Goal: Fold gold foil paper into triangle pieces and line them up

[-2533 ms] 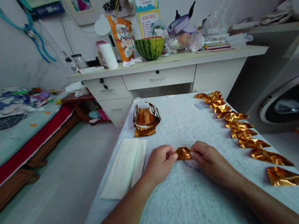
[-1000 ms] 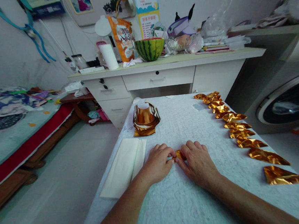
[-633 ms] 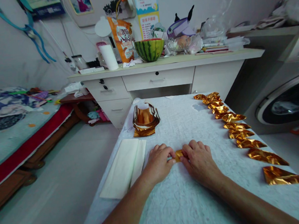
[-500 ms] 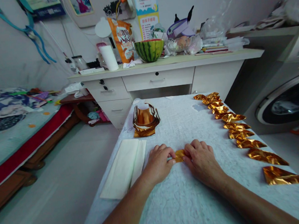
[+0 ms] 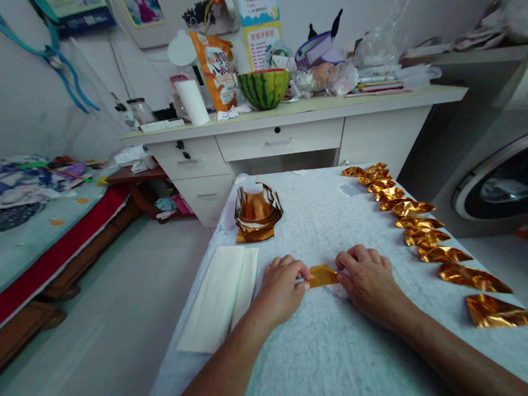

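A small strip of gold foil paper [image 5: 323,275] lies low over the cloth-covered table, stretched between my two hands. My left hand [image 5: 283,285] pinches its left end between thumb and fingers. At the other end, my right hand [image 5: 366,278] grips the right edge, fingers curled. Beyond my left hand stands a curled stack of gold foil sheets [image 5: 256,211]. Folded white paper [image 5: 219,294] lies flat to the left of that hand. Along the table's right side runs a row of several folded gold foil pieces [image 5: 474,276], pointed at their ends.
The table [image 5: 306,367] reaches to a white desk [image 5: 282,140] carrying a cut watermelon [image 5: 264,90], a paper roll [image 5: 193,102] and an orange pouch [image 5: 216,73]. A washing machine [image 5: 483,117] stands at right, a bed [image 5: 48,223] at left.
My right hand has shifted a little to the right, so more of the foil strip shows between the hands. My left hand stays in place.
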A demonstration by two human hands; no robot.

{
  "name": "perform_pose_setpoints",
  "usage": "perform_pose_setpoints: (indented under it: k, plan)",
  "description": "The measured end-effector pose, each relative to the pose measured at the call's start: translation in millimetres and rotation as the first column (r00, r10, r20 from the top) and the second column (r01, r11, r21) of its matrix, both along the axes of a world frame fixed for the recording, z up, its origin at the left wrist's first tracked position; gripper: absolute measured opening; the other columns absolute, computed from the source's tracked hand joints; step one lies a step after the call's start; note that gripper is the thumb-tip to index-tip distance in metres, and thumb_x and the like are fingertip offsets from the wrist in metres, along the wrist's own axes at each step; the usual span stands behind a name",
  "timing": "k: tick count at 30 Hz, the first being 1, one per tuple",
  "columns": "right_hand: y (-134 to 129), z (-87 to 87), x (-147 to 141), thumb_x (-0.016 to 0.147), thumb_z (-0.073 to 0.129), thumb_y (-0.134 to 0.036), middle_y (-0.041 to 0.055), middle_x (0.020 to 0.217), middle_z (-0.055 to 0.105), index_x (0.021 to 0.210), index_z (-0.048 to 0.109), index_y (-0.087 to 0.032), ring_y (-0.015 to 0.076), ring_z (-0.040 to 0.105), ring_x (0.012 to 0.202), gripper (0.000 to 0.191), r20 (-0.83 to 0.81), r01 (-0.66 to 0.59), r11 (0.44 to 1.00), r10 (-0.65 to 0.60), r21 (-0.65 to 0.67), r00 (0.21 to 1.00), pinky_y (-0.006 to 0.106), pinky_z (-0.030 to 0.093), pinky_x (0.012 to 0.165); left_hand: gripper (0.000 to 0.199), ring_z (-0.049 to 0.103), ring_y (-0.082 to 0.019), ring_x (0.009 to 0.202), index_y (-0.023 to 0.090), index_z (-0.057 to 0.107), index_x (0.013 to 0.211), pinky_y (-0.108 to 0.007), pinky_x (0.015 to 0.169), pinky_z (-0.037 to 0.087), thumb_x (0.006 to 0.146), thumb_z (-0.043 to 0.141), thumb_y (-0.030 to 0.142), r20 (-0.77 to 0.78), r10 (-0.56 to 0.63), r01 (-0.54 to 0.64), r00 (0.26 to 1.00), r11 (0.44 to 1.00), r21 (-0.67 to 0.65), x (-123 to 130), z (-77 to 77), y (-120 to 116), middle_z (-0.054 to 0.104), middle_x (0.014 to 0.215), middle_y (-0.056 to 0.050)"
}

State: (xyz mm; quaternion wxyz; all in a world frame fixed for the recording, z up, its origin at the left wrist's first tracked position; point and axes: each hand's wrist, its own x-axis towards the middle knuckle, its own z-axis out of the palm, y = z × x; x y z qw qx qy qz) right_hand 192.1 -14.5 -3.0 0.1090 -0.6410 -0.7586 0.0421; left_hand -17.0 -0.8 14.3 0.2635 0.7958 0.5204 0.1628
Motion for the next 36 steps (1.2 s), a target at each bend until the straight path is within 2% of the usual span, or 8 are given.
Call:
perform_pose_setpoints:
  k: [12,18,21,24,26,28,32,36]
  plan:
    - [2.7,-2.9,9.8,0.089,0.048,-0.019,0.0071,0.104,0.056,0.102,0.063,-0.029,0.0239,0.048,0.09,0.022,0.006,-0.057,0.998,0.057,-0.019,0.998,0.035,0.03,0.073,0.019,0.05,-0.021,0.099,0.024,0.062,0.089,-0.033,0.087,0.039,0.079,0.052,0.011,-0.016,-0.041,0.04,0.999,0.999,-0.012,-3.5,-0.7,1.0,0.06,0.097,-0.001]
    - [7.6,3.5,15.4,0.093,0.039,-0.017,0.0066,0.098,0.059,0.095,0.063,-0.023,0.0216,0.049,0.088,0.025,-0.121,-0.088,0.995,0.082,-0.043,0.989,0.034,0.033,0.074,0.022,0.05,-0.021,0.1,0.024,0.061,0.091,-0.033,0.087,0.039,0.079,0.05,0.01,-0.014,-0.071,0.071,0.997,0.997,0.016,-5.6,-0.4,-0.6,0.06,0.097,-0.001]
    - [5.9,12.8,14.9,0.095,0.038,-0.022,0.0063,0.096,0.06,0.094,0.062,-0.022,0.0212,0.049,0.088,0.024,-0.218,-0.164,0.986,0.153,-0.036,0.964,0.035,0.034,0.078,0.015,0.051,-0.021,0.097,0.024,0.061,0.091,-0.033,0.086,0.039,0.078,0.057,0.016,-0.002,-0.067,0.067,0.998,0.997,0.031,-5.5,-0.7,-1.3,0.06,0.095,-0.001]
    - [2.2,18.3,11.8,0.089,0.051,-0.025,0.0063,0.1,0.06,0.103,0.059,-0.021,0.0219,0.05,0.092,0.016,-0.284,-0.278,0.96,0.261,-0.02,0.923,0.035,0.036,0.081,0.018,0.052,-0.021,0.095,0.023,0.06,0.09,-0.033,0.084,0.039,0.074,0.068,0.023,0.024,-0.057,0.056,0.998,0.998,0.041,-5.3,-1.1,-1.8,0.06,0.094,0.0]
    - [0.7,17.6,9.8,0.083,0.058,-0.021,0.006,0.101,0.061,0.108,0.057,-0.021,0.0221,0.05,0.093,0.026,-0.287,-0.324,0.946,0.311,0.0,0.906,0.035,0.036,0.081,0.021,0.053,-0.021,0.093,0.023,0.06,0.089,-0.033,0.083,0.039,0.072,0.071,0.025,0.031,-0.052,0.051,0.998,0.998,0.045,-5.1,-1.2,-1.7,0.06,0.094,0.0]
    - [0.6,14.6,8.4,0.079,0.059,-0.016,0.0054,0.1,0.061,0.109,0.057,-0.021,0.0213,0.051,0.091,0.031,-0.27,-0.332,0.943,0.323,0.013,0.907,0.034,0.036,0.08,0.021,0.054,-0.021,0.093,0.023,0.06,0.088,-0.033,0.082,0.04,0.071,0.072,0.025,0.028,-0.052,0.051,0.998,0.997,0.05,-4.6,-0.7,-1.3,0.06,0.093,0.0]
    - [2.4,11.2,7.6,0.076,0.055,-0.011,0.0044,0.093,0.062,0.101,0.06,-0.021,0.0201,0.052,0.086,0.027,-0.246,-0.326,0.945,0.319,0.013,0.915,0.032,0.037,0.078,0.016,0.055,-0.02,0.092,0.023,0.061,0.088,-0.031,0.082,0.041,0.073,0.068,0.022,0.023,-0.052,0.051,0.998,0.997,0.052,-3.0,0.5,-0.3,0.061,0.093,-0.001]
    - [3.0,14.3,7.4,0.082,0.051,-0.014,0.0054,0.09,0.063,0.096,0.062,-0.02,0.02,0.054,0.085,0.018,-0.265,-0.319,0.948,0.309,0.003,0.913,0.032,0.038,0.077,0.015,0.057,-0.018,0.087,0.022,0.063,0.09,-0.029,0.079,0.042,0.076,0.061,0.016,0.075,-0.058,0.054,0.996,0.997,0.049,-3.0,-0.4,0.4,0.061,0.087,-0.001]
